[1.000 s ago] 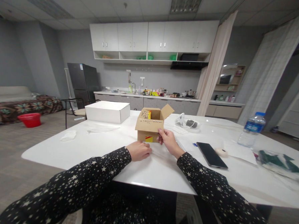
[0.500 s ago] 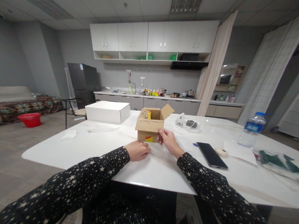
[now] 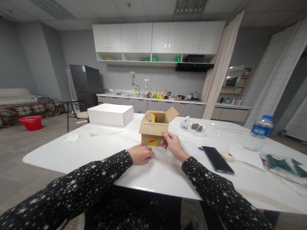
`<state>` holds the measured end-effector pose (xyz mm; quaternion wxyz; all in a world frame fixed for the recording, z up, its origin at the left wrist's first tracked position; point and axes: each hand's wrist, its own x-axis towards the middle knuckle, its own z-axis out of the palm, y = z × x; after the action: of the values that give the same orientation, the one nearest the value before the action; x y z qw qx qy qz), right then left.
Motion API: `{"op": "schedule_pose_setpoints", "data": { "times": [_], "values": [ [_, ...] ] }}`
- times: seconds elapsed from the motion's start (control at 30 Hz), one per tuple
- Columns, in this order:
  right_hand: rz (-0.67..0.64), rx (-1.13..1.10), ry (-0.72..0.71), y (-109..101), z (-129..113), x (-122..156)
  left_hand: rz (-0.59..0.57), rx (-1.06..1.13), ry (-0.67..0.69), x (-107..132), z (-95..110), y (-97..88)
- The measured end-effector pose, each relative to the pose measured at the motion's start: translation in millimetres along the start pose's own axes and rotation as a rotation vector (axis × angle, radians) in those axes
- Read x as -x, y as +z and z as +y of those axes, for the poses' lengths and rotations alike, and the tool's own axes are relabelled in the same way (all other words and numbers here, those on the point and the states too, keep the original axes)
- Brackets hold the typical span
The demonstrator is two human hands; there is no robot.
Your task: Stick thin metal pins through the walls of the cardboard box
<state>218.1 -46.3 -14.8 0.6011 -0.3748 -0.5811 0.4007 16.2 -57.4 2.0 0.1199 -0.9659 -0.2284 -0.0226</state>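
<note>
A small open cardboard box [image 3: 154, 130] with a red and yellow sticker stands on the white table [image 3: 150, 169] in front of me, its flaps up and something colourful inside. My right hand [image 3: 173, 145] grips the box's near right corner, fingers closed on the front flap. My left hand [image 3: 141, 154] rests on the table just left of and in front of the box, fingers curled into a loose fist with nothing visible in them.
A white closed box [image 3: 110, 114] sits behind to the left, crumpled tissue [image 3: 70, 139] at the left. To the right lie a black phone [image 3: 217, 159], a tape roll [image 3: 227, 155], papers, a water bottle [image 3: 258, 133] and a plastic bag [image 3: 286, 167].
My left hand has drawn back slightly from the box. Otherwise nothing has moved.
</note>
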Motion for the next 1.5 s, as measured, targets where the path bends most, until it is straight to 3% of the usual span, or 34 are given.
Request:
{"op": "schedule_pose_setpoints", "data": {
  "times": [0.3, 1.5],
  "values": [
    [-0.001, 0.000, -0.001, -0.5, 0.8, -0.2, -0.070, 0.000, -0.027, 2.7, 3.8, -10.8],
    [-0.002, 0.000, 0.012, -0.3, 0.1, -0.1, -0.080, -0.011, -0.067, 2.8, 0.0, -8.0]
  ]
}}
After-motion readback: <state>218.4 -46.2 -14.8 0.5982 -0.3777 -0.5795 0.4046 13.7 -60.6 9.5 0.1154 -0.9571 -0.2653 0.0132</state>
